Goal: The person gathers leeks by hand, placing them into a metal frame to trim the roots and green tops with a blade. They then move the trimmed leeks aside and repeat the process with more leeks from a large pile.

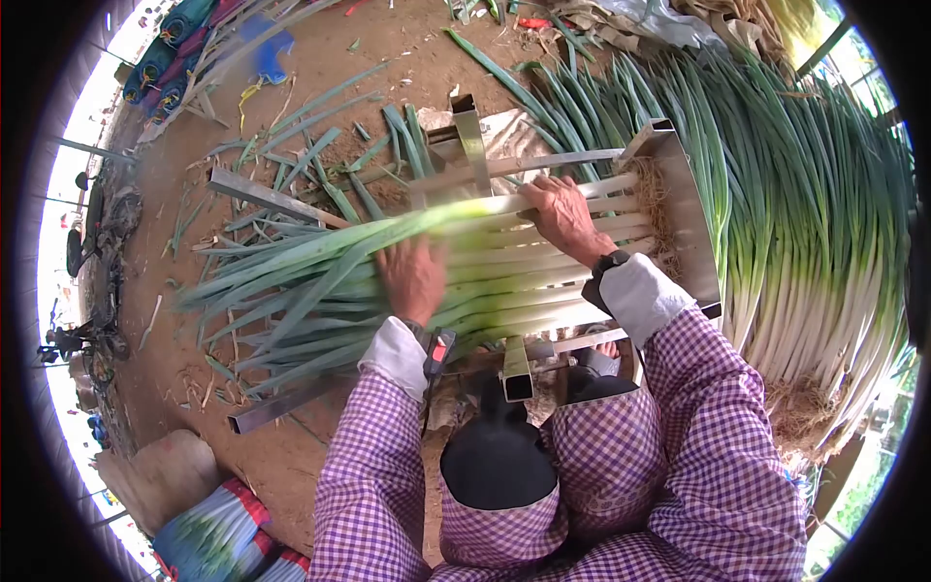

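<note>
A row of long green onions point(524, 276) lies across a metal frame point(687, 218), with the roots against its upright end plate on the right. My right hand point(567, 218) is closed round the white stem of one green onion point(461, 210) on the far side of the row. My left hand point(415, 276) rests at the green leaves of the row, under that onion's leaves. Its fingers are partly covered and smeared by motion, so their grip does not show. The leaves fan out past the frame to the left.
A large pile of green onions point(776, 213) lies to the right. Cut leaves point(339, 199) litter the dirt floor point(184, 320). Wrapped onion bundles point(218, 533) lie at lower left. A square metal tube point(517, 378) sticks out towards my knees.
</note>
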`<state>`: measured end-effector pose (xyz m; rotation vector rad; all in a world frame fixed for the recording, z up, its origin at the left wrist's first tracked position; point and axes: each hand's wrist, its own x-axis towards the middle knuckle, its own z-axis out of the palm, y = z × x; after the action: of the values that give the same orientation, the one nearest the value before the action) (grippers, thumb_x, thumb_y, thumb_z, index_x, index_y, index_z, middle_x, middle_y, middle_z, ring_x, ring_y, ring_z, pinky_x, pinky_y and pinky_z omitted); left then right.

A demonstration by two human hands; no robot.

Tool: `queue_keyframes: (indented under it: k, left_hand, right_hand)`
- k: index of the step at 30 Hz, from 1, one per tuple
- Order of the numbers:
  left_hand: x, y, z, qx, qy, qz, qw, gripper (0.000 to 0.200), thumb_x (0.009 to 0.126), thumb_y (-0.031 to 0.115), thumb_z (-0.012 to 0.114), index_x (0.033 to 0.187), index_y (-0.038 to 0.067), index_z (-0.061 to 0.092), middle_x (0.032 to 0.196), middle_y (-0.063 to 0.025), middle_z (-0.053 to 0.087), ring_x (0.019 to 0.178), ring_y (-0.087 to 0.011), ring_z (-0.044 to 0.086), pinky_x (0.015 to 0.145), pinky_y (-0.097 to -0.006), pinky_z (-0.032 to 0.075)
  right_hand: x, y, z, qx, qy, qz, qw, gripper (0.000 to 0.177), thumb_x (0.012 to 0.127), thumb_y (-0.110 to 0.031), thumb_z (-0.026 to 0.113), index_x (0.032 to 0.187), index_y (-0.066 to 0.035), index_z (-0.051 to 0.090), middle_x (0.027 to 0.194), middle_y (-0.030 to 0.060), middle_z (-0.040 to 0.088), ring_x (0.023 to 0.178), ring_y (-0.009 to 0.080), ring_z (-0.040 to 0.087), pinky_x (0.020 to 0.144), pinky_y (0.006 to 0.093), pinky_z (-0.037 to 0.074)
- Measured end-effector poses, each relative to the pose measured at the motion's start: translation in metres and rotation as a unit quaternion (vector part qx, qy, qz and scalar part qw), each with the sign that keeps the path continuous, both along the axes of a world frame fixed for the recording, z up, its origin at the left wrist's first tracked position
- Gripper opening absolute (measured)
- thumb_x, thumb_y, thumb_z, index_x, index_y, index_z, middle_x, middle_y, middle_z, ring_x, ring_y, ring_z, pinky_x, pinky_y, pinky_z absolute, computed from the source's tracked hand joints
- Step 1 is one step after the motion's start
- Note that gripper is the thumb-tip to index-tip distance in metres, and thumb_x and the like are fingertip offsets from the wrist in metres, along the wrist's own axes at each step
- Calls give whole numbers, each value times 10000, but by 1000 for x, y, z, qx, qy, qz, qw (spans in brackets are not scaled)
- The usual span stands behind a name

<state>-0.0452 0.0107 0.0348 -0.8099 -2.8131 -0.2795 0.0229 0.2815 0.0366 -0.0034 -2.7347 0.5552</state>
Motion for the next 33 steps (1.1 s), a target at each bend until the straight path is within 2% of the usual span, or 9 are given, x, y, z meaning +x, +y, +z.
queue_keyframes:
  k: [3, 4, 9, 13, 16, 19, 25, 31, 33]
  left_hand:
    - [1, 0, -4, 11, -7, 0, 1000, 532, 984, 444, 589, 1378, 87, 611, 1434, -167, 571, 1378, -361, 458, 1189, -521, 256]
    - [0, -1, -5, 12, -1, -3, 1000, 532, 985, 446, 588, 1378, 88, 611, 1430, -166, 574, 1373, -362, 462, 1186, -522, 260]
    - [1, -1, -3, -24, 2, 2, 1000, 520, 986, 438, 596, 1374, 91, 615, 1421, -162, 579, 1363, -363, 469, 1182, -523, 266]
    - [0, 1, -3, -25, -20, 5, 999, 525, 995, 462, 570, 1372, 99, 616, 1425, -167, 579, 1385, -350, 456, 1194, -526, 258]
    - [1, 1, -3, -43, 9, 7, 999, 535, 993, 457, 576, 1399, 109, 597, 1443, -148, 557, 1391, -324, 445, 1208, -504, 249]
    - [-1, 1, 1, -4, 18, -29, 999, 531, 985, 448, 589, 1399, 116, 595, 1431, -128, 554, 1367, -321, 457, 1207, -506, 256]
    - [0, -1, 4, -3, -9, -17, 1000, 525, 976, 430, 599, 1384, 99, 604, 1438, -138, 537, 1363, -345, 448, 1205, -524, 253]
    - [0, -2, 4, 34, -5, -18, 999, 507, 960, 415, 632, 1334, 72, 647, 1418, -151, 566, 1364, -357, 456, 1198, -523, 259]
    - [-2, -5, 5, 78, -9, -30, 996, 450, 950, 338, 664, 1287, 41, 672, 1348, -156, 620, 1325, -357, 503, 1184, -496, 290]
  right_hand:
    - [3, 8, 3, -39, -25, 37, 998, 333, 748, -185, 818, 1029, -83, 670, 926, 104, 640, 919, 340, 646, 798, 462, 463]
    - [0, 8, 3, -54, 1, 26, 998, 258, 749, -255, 811, 881, -85, 667, 853, 110, 660, 881, 337, 674, 789, 474, 480]
    - [0, 16, -7, -101, 42, 59, 992, 316, 797, -319, 806, 1025, -114, 728, 865, 126, 689, 843, 354, 692, 698, 452, 533]
    - [3, 16, -14, -97, -10, 8, 995, 324, 825, -353, 766, 1083, -157, 757, 966, 134, 692, 984, 329, 675, 933, 492, 478]
    - [-4, 18, -14, -92, -77, -24, 993, 344, 822, -368, 764, 1098, -163, 763, 959, 128, 709, 972, 322, 683, 946, 498, 467]
    - [-8, 19, -20, -110, -106, -39, 987, 337, 818, -387, 762, 1063, -156, 774, 913, 133, 726, 932, 322, 694, 907, 482, 485]
    - [-7, 20, -35, -151, 23, -13, 988, 297, 814, -385, 764, 980, -140, 789, 838, 160, 720, 849, 344, 695, 814, 469, 501]
    - [-4, 15, -27, -132, -8, -34, 991, 264, 807, -353, 768, 942, -127, 784, 852, 168, 719, 843, 362, 679, 799, 491, 488]
    - [-2, 13, -26, -120, -10, -36, 992, 228, 815, -331, 744, 904, -124, 773, 858, 159, 719, 857, 365, 672, 790, 497, 479]
